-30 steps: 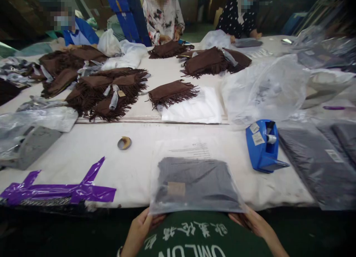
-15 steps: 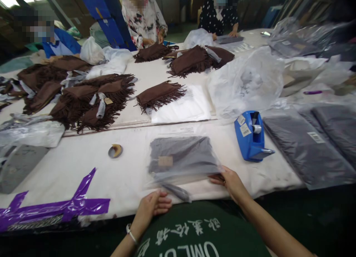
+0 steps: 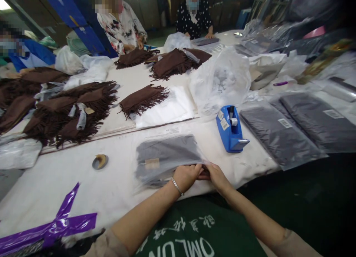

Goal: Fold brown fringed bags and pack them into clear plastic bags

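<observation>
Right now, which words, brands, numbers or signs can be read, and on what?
"OMLON", probably, upside down, partly cut: green garment.
Chinese characters there: too blurred.
Clear bag's print: too small.
Stickers on blue tape dispenser: too small.
Barcode labels on grey packages: too small.

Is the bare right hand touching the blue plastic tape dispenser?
Apart. The head view shows a strip of white cloth-like table surface between the right hand and the blue plastic tape dispenser.

And there's glare far left, perhaps a window; purple tape gleams, the right edge blurs into gloom.
</observation>
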`<state>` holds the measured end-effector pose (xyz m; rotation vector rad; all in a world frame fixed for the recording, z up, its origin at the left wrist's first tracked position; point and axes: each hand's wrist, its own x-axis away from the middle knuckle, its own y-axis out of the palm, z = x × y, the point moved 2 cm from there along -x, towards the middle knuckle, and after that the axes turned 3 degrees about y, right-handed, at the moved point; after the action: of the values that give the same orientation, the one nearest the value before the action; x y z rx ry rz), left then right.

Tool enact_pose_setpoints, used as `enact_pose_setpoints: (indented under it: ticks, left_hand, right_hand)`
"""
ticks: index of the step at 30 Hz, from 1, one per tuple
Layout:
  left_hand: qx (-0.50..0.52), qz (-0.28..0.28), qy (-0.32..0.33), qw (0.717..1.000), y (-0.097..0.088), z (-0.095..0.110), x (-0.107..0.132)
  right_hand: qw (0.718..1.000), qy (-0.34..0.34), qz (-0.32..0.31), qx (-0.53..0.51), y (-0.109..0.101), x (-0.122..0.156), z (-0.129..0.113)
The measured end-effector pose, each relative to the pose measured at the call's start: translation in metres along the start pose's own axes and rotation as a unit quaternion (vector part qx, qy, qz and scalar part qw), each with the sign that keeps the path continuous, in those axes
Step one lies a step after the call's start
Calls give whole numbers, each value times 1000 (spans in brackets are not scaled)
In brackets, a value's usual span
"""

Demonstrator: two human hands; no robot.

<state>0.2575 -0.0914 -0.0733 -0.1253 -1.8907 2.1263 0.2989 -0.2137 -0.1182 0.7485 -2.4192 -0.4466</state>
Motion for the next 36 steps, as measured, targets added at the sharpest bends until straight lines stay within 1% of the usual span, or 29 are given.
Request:
enact_pose_setpoints:
  ticks: [3, 6, 10, 12, 14, 18, 22, 26, 29, 32, 34, 36]
  left_hand:
    - [-15, 27, -23, 999, -2, -1, 0]
    - [-16, 41, -36, 998, -2, 0, 1]
    - [-8, 38, -2, 999, 0, 0, 0]
    - [-7, 30, 16, 999, 2, 0, 0]
    - [-9, 29, 15, 999, 2, 0, -2]
    - [-13, 46, -17, 999, 4, 2, -4]
    - [-12, 71, -60, 996, 2, 5, -6]
    - [-16, 97, -96, 991, -1, 5, -7]
    - [-18, 102, -103, 989, 0, 3, -8]
    - [-17, 102, -105, 989, 2, 1, -13]
    - [-14, 99, -106, 989, 3, 2, -15]
    - [-9, 96, -105, 990, 1, 6, -11]
  right_hand:
    - [1000, -4, 14, 7, 1, 2, 2]
    - [999, -6, 26, 28, 1, 5, 5]
    - [997, -7, 19, 76, -2, 5, 4]
    - [993, -7, 13, 117, -7, 3, 0]
    - [985, -15, 21, 170, -14, 0, -5]
    - [953, -70, 58, 288, -25, 3, -17]
    - [908, -127, 83, 391, -24, 12, -21]
    - [867, -155, 101, 463, -22, 17, -21]
    - [850, -165, 105, 489, -20, 18, -19]
    - [849, -167, 103, 491, -15, 19, -17]
    - [858, -158, 90, 480, -11, 20, -15]
    - [874, -140, 67, 460, -9, 22, -11]
